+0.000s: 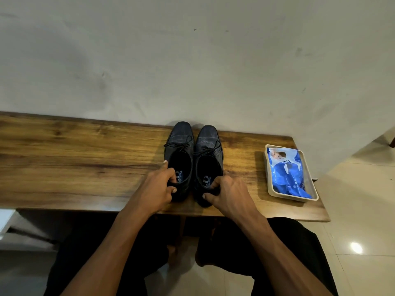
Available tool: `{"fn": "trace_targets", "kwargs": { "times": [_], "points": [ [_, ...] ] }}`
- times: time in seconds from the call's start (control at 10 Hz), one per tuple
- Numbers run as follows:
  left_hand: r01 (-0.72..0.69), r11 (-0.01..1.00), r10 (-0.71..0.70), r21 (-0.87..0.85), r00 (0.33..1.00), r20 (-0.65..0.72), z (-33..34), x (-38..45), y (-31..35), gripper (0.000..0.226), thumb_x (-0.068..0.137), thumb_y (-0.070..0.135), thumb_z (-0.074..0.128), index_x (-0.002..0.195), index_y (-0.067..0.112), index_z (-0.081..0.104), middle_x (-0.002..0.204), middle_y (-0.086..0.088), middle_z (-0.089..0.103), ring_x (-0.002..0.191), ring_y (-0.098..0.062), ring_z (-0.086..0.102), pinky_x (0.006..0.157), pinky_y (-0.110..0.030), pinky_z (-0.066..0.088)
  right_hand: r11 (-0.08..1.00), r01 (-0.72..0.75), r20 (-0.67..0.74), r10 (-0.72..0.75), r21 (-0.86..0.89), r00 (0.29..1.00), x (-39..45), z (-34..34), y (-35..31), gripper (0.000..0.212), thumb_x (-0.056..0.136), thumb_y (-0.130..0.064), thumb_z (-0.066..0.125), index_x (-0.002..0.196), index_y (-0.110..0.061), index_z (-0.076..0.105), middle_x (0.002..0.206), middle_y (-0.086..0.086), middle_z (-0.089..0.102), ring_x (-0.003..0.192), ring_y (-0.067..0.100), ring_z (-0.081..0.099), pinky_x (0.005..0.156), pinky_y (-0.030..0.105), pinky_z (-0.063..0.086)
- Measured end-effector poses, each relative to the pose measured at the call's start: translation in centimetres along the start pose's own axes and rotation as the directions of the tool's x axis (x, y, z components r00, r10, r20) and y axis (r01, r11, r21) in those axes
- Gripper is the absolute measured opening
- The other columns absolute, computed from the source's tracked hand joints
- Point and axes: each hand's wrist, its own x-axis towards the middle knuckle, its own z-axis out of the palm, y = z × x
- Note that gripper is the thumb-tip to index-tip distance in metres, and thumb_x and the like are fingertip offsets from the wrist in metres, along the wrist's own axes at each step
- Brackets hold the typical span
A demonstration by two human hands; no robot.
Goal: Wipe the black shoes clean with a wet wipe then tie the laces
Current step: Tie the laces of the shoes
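Your two hands are at the near edge of the long brown wooden table (85,167). Your left hand (159,186) curls round the heel of the left dark lace-up shoe (179,150); your right hand (226,193) curls round the heel of the right dark lace-up shoe (208,154). Both heels are partly hidden by your fingers. The two shoes stand side by side, toes toward the wall, laces loose. Further right, one blue wet-wipe pack (287,174) lies in one pale rectangular tray (314,196); its print is unreadable.

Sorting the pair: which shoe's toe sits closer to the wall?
The left shoe, gripped by the left hand; its toe reaches farther back than the right shoe.
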Motion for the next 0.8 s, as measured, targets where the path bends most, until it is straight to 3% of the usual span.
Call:
{"fn": "trace_targets", "kwargs": {
  "times": [0.3,0.4,0.5,0.6,0.7,0.8],
  "points": [
    [0.015,1.000,-0.014,0.017,1.000,-0.015,0.1,-0.3,0.1,0.015,0.090,0.017,0.070,0.098,0.022,0.058,0.161,-0.013,0.028,0.140,-0.027,0.042,0.094,-0.030,0.042,0.999,-0.005,0.015,0.005,-0.045,1.000,0.2,0.3,0.4,0.044,0.083,-0.053,0.073,0.111,-0.020,0.068,0.117,0.002,0.061,0.108,0.021,0.059,0.083,0.031,0.049],
    [0.017,1.000,-0.017,0.015,0.999,-0.042,0.3,-0.5,0.0,0.013,0.092,0.026,0.067,0.102,0.023,0.059,0.159,-0.013,0.031,0.142,-0.028,0.039,0.100,-0.035,0.041,0.999,-0.006,-0.047,0.004,-0.042,0.999,0.1,0.2,0.4,0.058,0.086,-0.063,0.063,0.126,-0.021,0.059,0.129,0.001,0.059,0.116,0.023,0.058,0.086,0.035,0.051],
    [-0.013,0.999,0.019,0.051,0.993,-0.116,0.6,-0.4,0.0,0.016,0.096,0.027,0.061,0.110,0.019,0.058,0.151,-0.012,0.044,0.143,-0.026,0.037,0.103,-0.039,0.043,0.999,0.030,-0.096,-0.034,-0.037,0.995,0.2,0.2,-0.2,0.069,0.093,-0.063,0.053,0.146,-0.020,0.042,0.157,0.005,0.037,0.142,0.026,0.039,0.110,0.042,0.043],
    [-0.081,0.989,0.106,0.121,0.971,-0.213,1.0,-0.4,0.8,0.034,0.100,0.024,0.053,0.132,0.013,0.053,0.155,-0.014,0.039,0.149,-0.028,0.026,0.116,-0.044,0.033,0.992,0.101,-0.114,-0.109,-0.076,0.987,0.2,0.5,-1.5,0.071,0.100,-0.054,0.046,0.157,-0.017,0.025,0.167,0.007,0.014,0.155,0.025,0.010,0.124,0.044,0.021],
    [-0.151,0.968,0.201,0.202,0.945,-0.256,0.7,-1.6,2.3,0.050,0.103,0.023,0.045,0.150,0.009,0.037,0.163,-0.012,0.022,0.154,-0.025,0.011,0.124,-0.042,0.016,0.980,0.180,-0.160,-0.192,-0.081,0.968,-0.5,0.0,-2.6,0.067,0.104,-0.044,0.045,0.159,-0.013,0.022,0.168,0.009,0.010,0.156,0.024,0.003,0.126,0.043,0.012],
    [-0.182,0.959,0.236,0.216,0.938,-0.255,0.1,-4.1,3.6,0.056,0.106,0.029,0.034,0.157,0.009,0.021,0.166,-0.007,0.010,0.154,-0.019,-0.002,0.126,-0.040,0.010,0.974,0.209,-0.180,-0.222,-0.090,0.958,-2.4,-1.0,-3.2,0.066,0.105,-0.040,0.043,0.159,-0.012,0.019,0.168,0.009,0.010,0.156,0.023,0.001,0.126,0.038,0.005]
  ]
}}
